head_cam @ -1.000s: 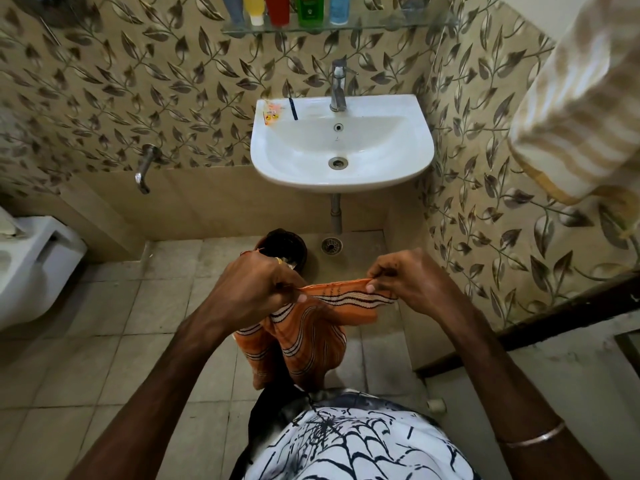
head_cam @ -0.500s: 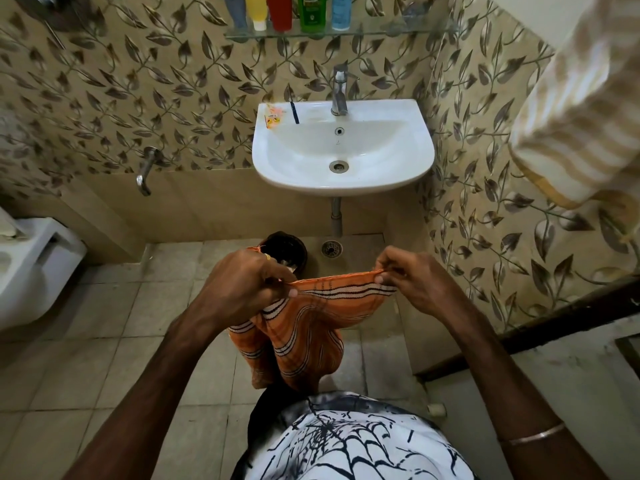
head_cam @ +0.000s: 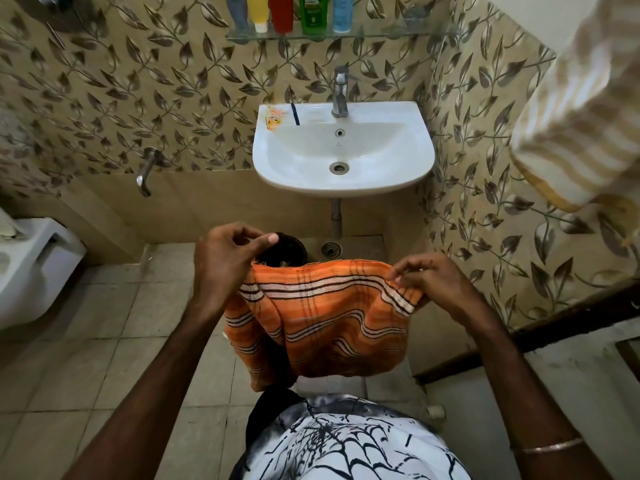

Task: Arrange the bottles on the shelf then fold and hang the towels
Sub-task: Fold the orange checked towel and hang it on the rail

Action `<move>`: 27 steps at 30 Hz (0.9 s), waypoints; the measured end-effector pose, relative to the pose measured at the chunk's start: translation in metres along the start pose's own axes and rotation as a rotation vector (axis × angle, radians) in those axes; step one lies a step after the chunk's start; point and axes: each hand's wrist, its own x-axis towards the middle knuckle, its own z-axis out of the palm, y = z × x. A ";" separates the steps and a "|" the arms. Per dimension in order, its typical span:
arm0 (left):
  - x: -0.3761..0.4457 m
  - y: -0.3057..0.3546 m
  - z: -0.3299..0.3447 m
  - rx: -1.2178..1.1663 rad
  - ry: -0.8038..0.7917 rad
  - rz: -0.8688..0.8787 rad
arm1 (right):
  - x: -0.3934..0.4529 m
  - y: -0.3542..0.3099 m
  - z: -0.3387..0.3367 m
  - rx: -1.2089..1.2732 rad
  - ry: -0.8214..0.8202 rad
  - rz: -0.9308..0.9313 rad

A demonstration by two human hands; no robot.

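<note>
Spreading the orange striped towel [head_cam: 322, 313] wider than half a second ago: hands farther apart, upper edge pulled out nearly straight where it sagged in a bunch between them. Left hand [head_cam: 225, 261] raised and shifted outward, thumb and forefinger now lifted off above the near corner, fingers loosely curled and seemingly pinching nothing; whether the lower fingers still catch the cloth behind the palm cannot be told. Right hand [head_cam: 436, 282] pinching the far corner of the upper edge between thumb and fingertips.

Reads as the towel being opened flat ahead of a fold, so folding appears begun but no clean fold made yet. Bottles [head_cam: 287, 12] already lined up on the glass shelf [head_cam: 374, 31] above the sink [head_cam: 343, 147], so that half looks done. Another pale striped towel [head_cam: 581, 116] hanging at upper right, apparently hung already.

Held in the air at waist height, in front of the body, well below the sink and above the floor tiles. Woven orange cloth with white and dark bands; soft, limp, draping in waves, one side doubled over and hanging lower on the left. Likely to slip from a loose left-side hold.
</note>
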 end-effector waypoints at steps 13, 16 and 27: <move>-0.008 0.018 0.018 -0.613 -0.412 -0.355 | 0.003 -0.021 0.044 0.052 -0.321 -0.350; -0.013 0.024 0.023 -0.660 -0.516 -0.347 | 0.006 -0.028 0.062 -0.041 -0.246 -0.509; -0.025 0.040 0.006 -0.635 -0.609 -0.159 | 0.023 -0.044 0.073 0.074 -0.284 -0.567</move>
